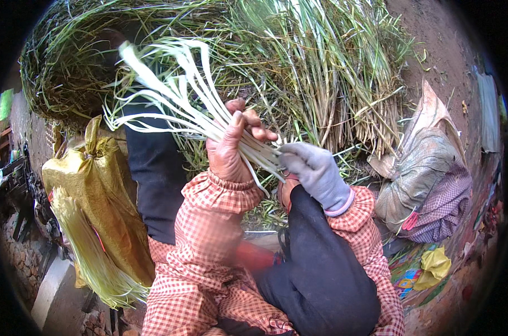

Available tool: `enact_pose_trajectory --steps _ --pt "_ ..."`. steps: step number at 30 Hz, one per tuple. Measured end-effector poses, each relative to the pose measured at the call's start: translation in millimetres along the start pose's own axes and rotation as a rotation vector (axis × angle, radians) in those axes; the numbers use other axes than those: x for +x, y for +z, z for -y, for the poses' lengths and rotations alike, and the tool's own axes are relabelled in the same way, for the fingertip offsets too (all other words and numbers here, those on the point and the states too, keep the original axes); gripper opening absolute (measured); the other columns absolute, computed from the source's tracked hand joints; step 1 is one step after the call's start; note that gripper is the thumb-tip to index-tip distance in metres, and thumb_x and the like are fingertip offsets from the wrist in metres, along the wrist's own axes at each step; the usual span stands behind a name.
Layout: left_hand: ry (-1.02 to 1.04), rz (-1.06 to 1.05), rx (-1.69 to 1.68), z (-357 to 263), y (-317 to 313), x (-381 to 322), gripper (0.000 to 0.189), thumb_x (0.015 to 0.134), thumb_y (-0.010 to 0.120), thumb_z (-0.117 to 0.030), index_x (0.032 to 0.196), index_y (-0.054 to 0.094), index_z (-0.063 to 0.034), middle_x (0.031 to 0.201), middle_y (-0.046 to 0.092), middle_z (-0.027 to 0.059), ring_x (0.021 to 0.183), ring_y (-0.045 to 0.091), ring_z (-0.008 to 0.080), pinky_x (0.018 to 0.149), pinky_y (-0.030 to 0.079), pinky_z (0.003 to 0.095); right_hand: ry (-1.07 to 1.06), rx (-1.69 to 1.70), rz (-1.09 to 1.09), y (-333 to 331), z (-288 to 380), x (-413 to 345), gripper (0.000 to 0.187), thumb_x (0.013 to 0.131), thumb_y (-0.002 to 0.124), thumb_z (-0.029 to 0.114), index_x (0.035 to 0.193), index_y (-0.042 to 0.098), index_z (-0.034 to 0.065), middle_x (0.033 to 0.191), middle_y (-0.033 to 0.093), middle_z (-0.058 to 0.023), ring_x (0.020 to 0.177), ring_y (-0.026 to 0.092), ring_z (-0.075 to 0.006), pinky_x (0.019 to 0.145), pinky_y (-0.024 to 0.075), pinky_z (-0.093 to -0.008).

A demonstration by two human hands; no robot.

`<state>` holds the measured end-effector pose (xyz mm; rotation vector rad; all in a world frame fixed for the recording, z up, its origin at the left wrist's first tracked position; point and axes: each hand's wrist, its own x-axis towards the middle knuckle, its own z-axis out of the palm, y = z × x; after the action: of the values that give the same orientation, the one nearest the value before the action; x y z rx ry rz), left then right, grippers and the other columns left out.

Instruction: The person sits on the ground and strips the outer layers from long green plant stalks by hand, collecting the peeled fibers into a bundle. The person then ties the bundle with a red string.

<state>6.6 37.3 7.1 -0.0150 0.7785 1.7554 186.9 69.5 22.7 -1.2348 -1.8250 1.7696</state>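
Note:
My bare left hand point(233, 151) grips a fanned bunch of pale, blanched leafy stalks point(195, 113) in front of me. Their flat white leaves spread up and to the left, while the thinner ends point down to the right. At those lower ends is my right hand point(315, 172), in a grey knit glove, its slightly blurred fingers curled around the stalk tips. Behind both hands lies a large heap of green and straw-coloured long-stemmed plants point(333, 84), with the stem ends towards me on the right.
A tied yellow woven sack point(107, 201) sits at left, with a banded bundle of pale yellow-green stalks point(90, 252) against it. On the right are a grey sack point(426, 168), purple checked cloth point(443, 206), pink-handled scissors point(410, 220) and a yellow plastic bag point(434, 266). My dark-trousered legs frame the work area.

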Motion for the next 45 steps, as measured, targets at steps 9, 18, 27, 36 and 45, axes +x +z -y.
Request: enact_pose_trajectory --steps 9,18,27,36,45 --pt "0.074 -0.066 -0.038 26 23 -5 0.034 0.087 0.059 -0.01 0.117 0.043 -0.0053 0.068 0.053 0.0063 0.051 0.049 0.0132 0.049 0.051 0.0351 -0.117 0.069 0.073 25 -4 8 0.047 0.082 0.064 0.033 0.113 0.05 0.0004 0.089 0.059 -0.0248 0.091 0.06 -0.0375 0.075 0.048 -0.0383" --pt "0.025 0.563 0.012 -109 -11 3 0.041 0.096 0.044 -0.024 0.13 0.036 -0.0027 0.07 0.048 -0.0009 0.042 0.038 0.0054 0.039 0.042 0.0248 0.321 -0.237 -0.334 -2 -33 43 0.042 0.083 0.063 0.019 0.121 0.049 0.0065 0.104 0.061 -0.0137 0.098 0.06 -0.0233 0.083 0.0513 -0.0319" --pt "0.486 0.631 0.214 -219 11 -29 0.035 0.096 0.042 -0.016 0.13 0.04 -0.0051 0.076 0.043 0.001 0.045 0.03 0.0052 0.037 0.03 0.0205 0.163 -0.489 0.365 49 -16 52 0.036 0.084 0.06 0.025 0.116 0.056 0.0082 0.103 0.065 -0.0107 0.099 0.061 -0.0194 0.088 0.0463 -0.0335" --pt "0.079 0.053 0.103 -108 -5 -21 0.019 0.09 0.057 -0.019 0.102 0.053 -0.0051 0.054 0.041 -0.0009 0.037 0.03 0.0067 0.034 0.028 0.0224 -0.01 -0.419 0.202 45 -32 92 0.021 0.088 0.054 0.023 0.1 0.064 0.0098 0.09 0.065 -0.0086 0.076 0.063 -0.0206 0.075 0.0516 -0.03" --pt "0.19 0.224 0.071 -137 -8 -29 0.016 0.093 0.051 -0.019 0.106 0.051 -0.0087 0.066 0.049 0.0029 0.037 0.029 0.0052 0.034 0.03 0.0219 0.278 0.156 0.067 16 29 48 0.019 0.078 0.069 0.012 0.093 0.065 0.0004 0.078 0.064 -0.003 0.07 0.056 -0.007 0.063 0.0459 -0.0215"
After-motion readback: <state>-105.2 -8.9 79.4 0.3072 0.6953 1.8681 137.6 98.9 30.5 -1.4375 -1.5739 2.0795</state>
